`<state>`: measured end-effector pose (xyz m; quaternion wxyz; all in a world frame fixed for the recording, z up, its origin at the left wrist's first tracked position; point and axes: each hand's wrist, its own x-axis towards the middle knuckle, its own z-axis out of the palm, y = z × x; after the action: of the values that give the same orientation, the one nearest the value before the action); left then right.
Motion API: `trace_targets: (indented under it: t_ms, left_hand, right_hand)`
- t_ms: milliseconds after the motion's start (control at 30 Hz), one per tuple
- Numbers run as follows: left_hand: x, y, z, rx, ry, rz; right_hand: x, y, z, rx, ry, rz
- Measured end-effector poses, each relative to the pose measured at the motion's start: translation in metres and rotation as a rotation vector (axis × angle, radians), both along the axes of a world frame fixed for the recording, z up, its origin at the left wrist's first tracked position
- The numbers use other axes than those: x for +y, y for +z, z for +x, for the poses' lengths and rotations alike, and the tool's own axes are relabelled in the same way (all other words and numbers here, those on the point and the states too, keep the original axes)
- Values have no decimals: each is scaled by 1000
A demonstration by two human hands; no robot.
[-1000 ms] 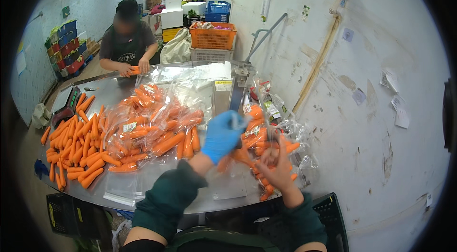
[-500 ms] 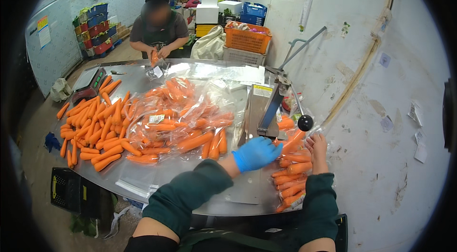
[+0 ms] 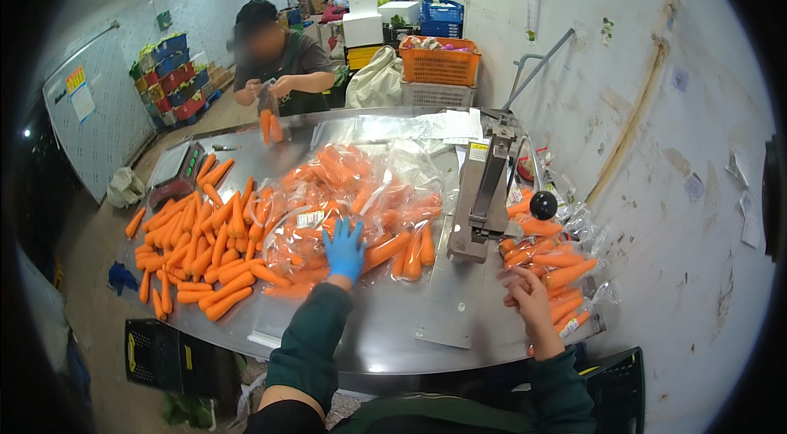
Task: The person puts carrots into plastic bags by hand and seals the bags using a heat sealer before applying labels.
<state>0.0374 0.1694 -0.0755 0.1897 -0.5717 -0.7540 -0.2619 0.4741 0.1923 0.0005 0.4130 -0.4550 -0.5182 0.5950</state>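
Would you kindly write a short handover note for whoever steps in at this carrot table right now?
Left hand, in a blue glove, rests on the clear plastic bags of orange carrots at mid-table.
Right hand, bare, touches the sealed carrot bags piled by the wall.
The grey metal bag-sealing machine with its black knob stands between them.
Done: several bags filled and stacked on the right.
Left: loose orange carrots heaped on the left; centre bags appear unsealed.
A co-worker bags carrots at the far side.
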Motion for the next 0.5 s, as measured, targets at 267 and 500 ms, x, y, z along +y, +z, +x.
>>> trace_targets:
  t_ms: [267,500]
  left_hand:
    - [-73,94,3,-785,-274,248]
    - [-125,212,65,-979,-822,254]
  right_hand:
    - [-46,-1,-54,-137,158,58]
    - [-92,87,-153,-198,244,754]
